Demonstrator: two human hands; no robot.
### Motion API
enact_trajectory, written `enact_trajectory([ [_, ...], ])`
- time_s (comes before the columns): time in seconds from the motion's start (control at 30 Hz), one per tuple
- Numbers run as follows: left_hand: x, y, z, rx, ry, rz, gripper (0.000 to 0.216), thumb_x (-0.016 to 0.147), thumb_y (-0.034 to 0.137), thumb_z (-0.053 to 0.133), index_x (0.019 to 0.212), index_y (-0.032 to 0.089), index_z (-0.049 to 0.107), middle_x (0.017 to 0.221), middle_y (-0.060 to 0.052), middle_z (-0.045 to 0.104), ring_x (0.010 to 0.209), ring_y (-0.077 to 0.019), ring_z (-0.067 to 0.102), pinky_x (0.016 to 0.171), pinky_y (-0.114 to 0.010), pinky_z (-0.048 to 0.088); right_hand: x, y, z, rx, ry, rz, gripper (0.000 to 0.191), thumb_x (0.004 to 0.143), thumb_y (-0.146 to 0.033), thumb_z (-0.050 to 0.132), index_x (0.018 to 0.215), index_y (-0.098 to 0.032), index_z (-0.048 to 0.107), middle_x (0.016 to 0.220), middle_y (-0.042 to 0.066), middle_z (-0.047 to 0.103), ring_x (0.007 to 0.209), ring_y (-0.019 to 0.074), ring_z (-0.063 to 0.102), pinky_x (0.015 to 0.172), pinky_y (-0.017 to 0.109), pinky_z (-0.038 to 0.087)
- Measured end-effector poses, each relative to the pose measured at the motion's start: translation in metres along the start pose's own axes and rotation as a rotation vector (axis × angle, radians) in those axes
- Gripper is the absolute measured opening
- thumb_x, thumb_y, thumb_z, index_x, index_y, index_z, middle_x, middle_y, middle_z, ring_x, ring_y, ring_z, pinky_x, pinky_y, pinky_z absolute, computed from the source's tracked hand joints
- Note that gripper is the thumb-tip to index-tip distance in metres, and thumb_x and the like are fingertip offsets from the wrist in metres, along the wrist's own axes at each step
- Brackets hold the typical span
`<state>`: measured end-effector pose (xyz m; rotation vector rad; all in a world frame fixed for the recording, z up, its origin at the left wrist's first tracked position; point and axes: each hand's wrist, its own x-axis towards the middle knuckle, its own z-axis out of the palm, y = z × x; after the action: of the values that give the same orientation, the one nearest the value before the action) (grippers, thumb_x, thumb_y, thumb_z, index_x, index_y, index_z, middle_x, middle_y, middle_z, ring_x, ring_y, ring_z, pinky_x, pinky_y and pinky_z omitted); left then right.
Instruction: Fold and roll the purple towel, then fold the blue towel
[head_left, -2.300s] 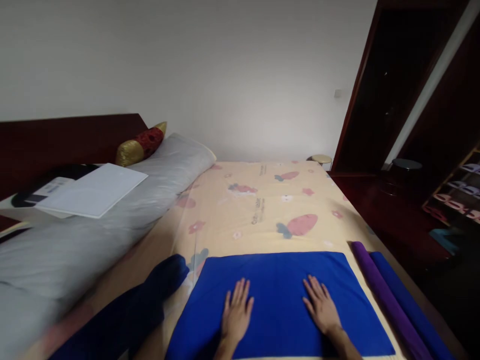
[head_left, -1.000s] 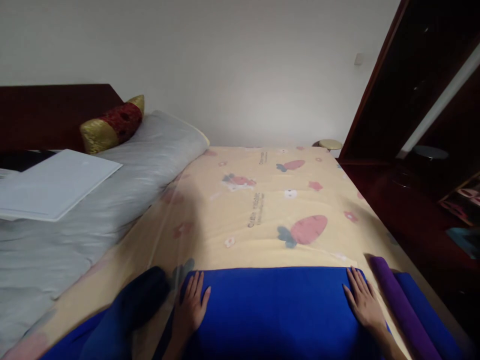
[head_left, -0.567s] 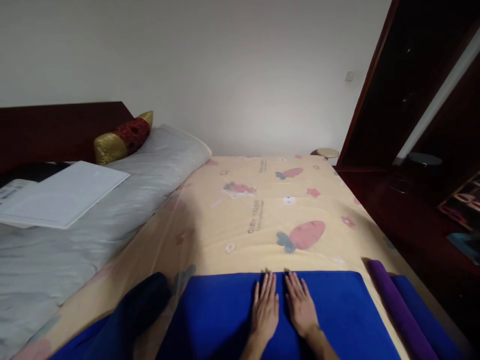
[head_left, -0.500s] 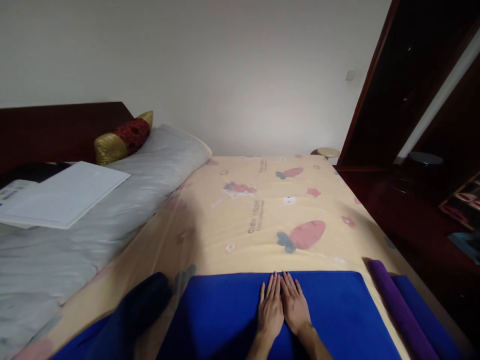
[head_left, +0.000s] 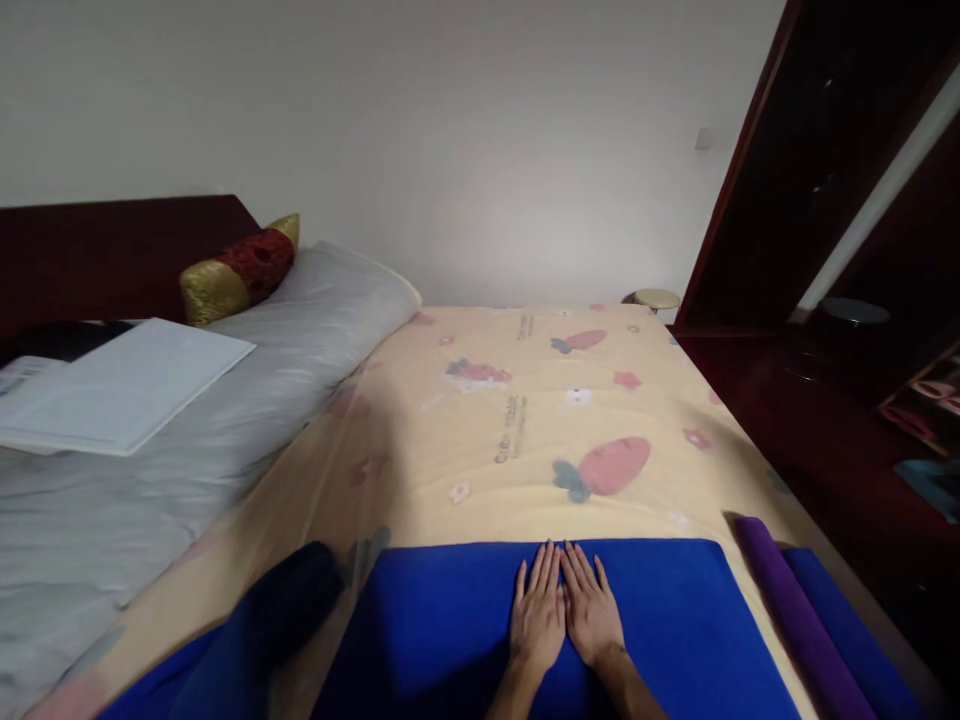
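Note:
A blue cloth (head_left: 450,610) lies spread flat on the bed, its far edge nearly straight. My left hand (head_left: 537,615) rests palm down on it, fingers stretched out to that far edge. Beside it, my right hand (head_left: 591,610) lies flat in the same way, the two hands almost touching at the index fingers. Neither hand grips anything. The near part of the cloth runs out of view below.
A purple rolled cloth (head_left: 802,620) and a blue rolled cloth (head_left: 855,620) lie to the right. Dark blue fabric (head_left: 277,610) is bunched at left. A grey quilt (head_left: 322,340), white flat box (head_left: 135,385) and red-gold cushion (head_left: 244,270) lie along the headboard (head_left: 120,250).
Both hands stay at the cloth's far edge, and their fingers look slightly more spread. The view has shifted a little; nothing else has visibly moved.

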<state>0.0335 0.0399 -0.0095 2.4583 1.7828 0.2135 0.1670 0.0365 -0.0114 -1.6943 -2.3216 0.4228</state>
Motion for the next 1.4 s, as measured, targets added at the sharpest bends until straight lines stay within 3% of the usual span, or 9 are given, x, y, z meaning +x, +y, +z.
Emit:
enact_trajectory([
  [0.13, 0.001, 0.0, -0.004, -0.003, -0.003, 0.001, 0.06, 0.093, 0.021, 0.024, 0.147, 0.028, -0.001, 0.158, -0.001, 0.021, 0.146, -0.0191, 0.026, 0.118, -0.05, 0.03, 0.001, 0.0, 0.0, -0.013, 0.0, 0.001, 0.052, 0.099, -0.031, 0.021, 0.15, -0.025, 0.013, 0.157, 0.0, 0.015, 0.147, 0.0216, 0.016, 0.12, 0.052, 0.019],
  [0.27, -0.004, -0.017, -0.012, -0.013, 0.022, 0.007, 0.055, 0.097, 0.033, 0.024, 0.148, 0.031, 0.004, 0.158, 0.0, 0.022, 0.145, -0.0189, 0.028, 0.118, -0.05, 0.031, -0.004, 0.017, -0.007, -0.032, 0.044, 0.019, 0.055, 0.099, -0.047, 0.024, 0.15, -0.028, 0.014, 0.157, 0.001, 0.016, 0.146, 0.0221, 0.02, 0.118, 0.052, 0.022],
  [0.6, -0.044, -0.172, -0.037, 0.072, 0.083, -0.387, 0.056, 0.097, 0.048, 0.019, 0.15, 0.029, 0.016, 0.16, -0.002, 0.024, 0.147, -0.0204, 0.025, 0.119, -0.052, 0.024, -0.085, 0.186, -0.043, -0.249, 0.218, 0.271, 0.072, 0.093, -0.064, 0.024, 0.152, -0.024, 0.016, 0.157, 0.004, 0.026, 0.146, 0.022, 0.021, 0.119, 0.049, 0.019],
  [0.77, -0.054, -0.211, -0.045, 0.145, 0.201, -0.546, 0.065, 0.095, 0.052, 0.012, 0.149, 0.017, 0.024, 0.157, -0.011, 0.031, 0.145, -0.0264, 0.028, 0.117, -0.056, 0.023, -0.103, 0.212, -0.044, -0.307, 0.307, 0.421, 0.077, 0.092, -0.065, 0.014, 0.152, -0.017, 0.018, 0.158, 0.006, 0.025, 0.147, 0.0209, 0.02, 0.12, 0.045, 0.018],
  [0.93, -0.054, -0.211, -0.043, 0.177, 0.234, -0.555, 0.069, 0.094, 0.054, 0.011, 0.148, 0.015, 0.029, 0.157, -0.014, 0.031, 0.144, -0.0296, 0.028, 0.117, -0.056, 0.021, -0.101, 0.205, -0.045, -0.312, 0.247, 0.452, 0.077, 0.092, -0.064, 0.013, 0.153, -0.018, 0.018, 0.158, 0.006, 0.025, 0.147, 0.0203, 0.02, 0.119, 0.044, 0.019],
  [1.1, -0.05, -0.216, -0.052, 0.116, 0.08, -0.623, 0.069, 0.093, 0.055, 0.012, 0.149, 0.017, 0.024, 0.158, -0.011, 0.028, 0.146, -0.0284, 0.027, 0.116, -0.058, 0.022, -0.098, 0.21, -0.052, -0.302, 0.263, 0.432, 0.079, 0.091, -0.064, 0.009, 0.151, -0.015, 0.024, 0.157, 0.007, 0.028, 0.145, 0.0211, 0.024, 0.118, 0.046, 0.018],
  [1.17, -0.052, -0.204, -0.06, 0.123, 0.079, -0.555, 0.066, 0.094, 0.052, 0.014, 0.15, 0.018, 0.021, 0.159, -0.01, 0.026, 0.146, -0.0264, 0.026, 0.119, -0.057, 0.018, -0.096, 0.202, -0.057, -0.3, 0.308, 0.45, 0.081, 0.091, -0.066, 0.006, 0.15, -0.014, 0.025, 0.156, 0.009, 0.03, 0.145, 0.0232, 0.027, 0.119, 0.05, 0.016],
  [1.27, -0.065, -0.154, -0.064, 0.141, 0.169, -0.323, 0.061, 0.096, 0.046, 0.021, 0.151, 0.024, 0.008, 0.159, -0.004, 0.026, 0.147, -0.021, 0.024, 0.121, -0.052, 0.014, -0.091, 0.157, -0.058, -0.287, 0.389, 0.432, 0.078, 0.092, -0.066, 0.01, 0.152, -0.016, 0.019, 0.157, 0.009, 0.026, 0.145, 0.0259, 0.026, 0.118, 0.056, 0.013],
  [1.4, -0.087, -0.057, -0.04, 0.086, 0.168, -0.143, 0.062, 0.096, 0.034, 0.026, 0.15, 0.025, -0.002, 0.158, 0.0, 0.027, 0.145, -0.0179, 0.029, 0.12, -0.047, 0.024, -0.089, 0.046, -0.031, -0.168, 0.276, 0.142, 0.065, 0.097, -0.051, 0.025, 0.153, -0.024, 0.005, 0.158, 0.004, 0.021, 0.146, 0.0232, 0.022, 0.118, 0.051, 0.021],
])
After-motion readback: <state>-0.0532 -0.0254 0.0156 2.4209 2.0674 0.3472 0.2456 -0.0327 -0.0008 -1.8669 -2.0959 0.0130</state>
